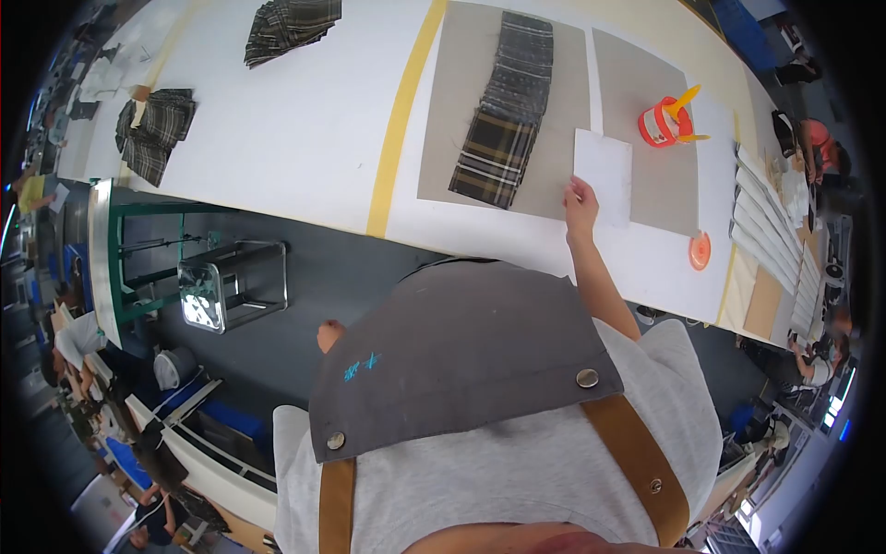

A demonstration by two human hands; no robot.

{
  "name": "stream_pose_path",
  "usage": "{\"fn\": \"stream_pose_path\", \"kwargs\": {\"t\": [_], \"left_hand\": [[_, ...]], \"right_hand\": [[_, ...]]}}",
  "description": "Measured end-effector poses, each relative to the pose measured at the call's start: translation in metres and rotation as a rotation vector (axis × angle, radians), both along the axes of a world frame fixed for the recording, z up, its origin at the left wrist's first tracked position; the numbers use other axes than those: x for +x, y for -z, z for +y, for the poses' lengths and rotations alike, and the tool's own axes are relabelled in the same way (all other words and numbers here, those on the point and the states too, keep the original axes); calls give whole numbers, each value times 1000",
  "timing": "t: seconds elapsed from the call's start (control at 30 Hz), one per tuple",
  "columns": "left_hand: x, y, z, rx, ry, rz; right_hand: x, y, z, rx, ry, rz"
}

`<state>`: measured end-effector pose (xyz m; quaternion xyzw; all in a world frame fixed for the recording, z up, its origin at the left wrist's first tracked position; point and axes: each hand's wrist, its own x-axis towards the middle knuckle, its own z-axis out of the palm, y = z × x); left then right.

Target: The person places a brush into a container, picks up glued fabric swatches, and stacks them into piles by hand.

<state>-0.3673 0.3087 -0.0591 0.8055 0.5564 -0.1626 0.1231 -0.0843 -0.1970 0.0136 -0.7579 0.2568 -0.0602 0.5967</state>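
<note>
White paper (pixel 604 175) points lengthwise away from the body, left edge at the right hand (pixel 580 209), fingers narrow, grip unclear; left hand (pixel 329 335) curled shut, contents hidden.

Right hand (pixel 580 205) outstretched, half-curled — left hand (pixel 329 335) low.

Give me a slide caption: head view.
Right hand at the edge of a white sheet, plaid fabric pieces to the left, a red tub to the right; left hand lowered.

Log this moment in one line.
right hand: at left edge of white sheet | left hand: beside apron, off table | plaid pieces: overlapping row on gray board | red tub: right of sheet
</note>
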Motion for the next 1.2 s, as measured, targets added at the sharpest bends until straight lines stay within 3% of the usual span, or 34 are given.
{"fn": "stream_pose_path", "kwargs": {"t": [0.1, 0.23, 0.27, 0.43, 0.53, 0.6, 0.67, 0.73, 0.8, 0.87, 0.93, 1.03, 1.2], "left_hand": [[10, 11, 15, 1, 141, 76], [91, -62, -8, -76, 409, 516], [115, -81, -14, -73, 471, 502], [239, -139, -32, -62, 738, 26], [302, -137, -52, -102, 948, -198], [341, -122, -68, -270, 1046, -324], [378, -139, -98, -740, 837, -230], [395, -134, -119, -1576, 200, -385], [411, -152, -141, -2083, -104, -492], [421, -158, -155, -2267, -190, -484], [426, -164, -164, -2335, -248, -467], [435, -169, -175, -2366, -250, -432], [427, -164, -183, -2296, -138, -319]], "right_hand": [[61, 21, 25, -22, -41, -33], [104, 19, 49, -29, -44, -14], [112, 19, 52, -19, -37, -13], [129, 11, 58, 26, 0, 79], [135, 6, 58, 14, -66, 166], [137, 26, 53, -59, -80, 126], [135, 35, 46, -180, -48, 71], [132, 23, 52, -329, 6, 0], [132, -27, 66, -306, -4, -87], [131, -60, 82, -85, -164, -98], [130, -89, 98, 213, -382, -23], [129, -110, 124, 447, -503, 108], [118, -101, 128, 379, -553, 76]]}}
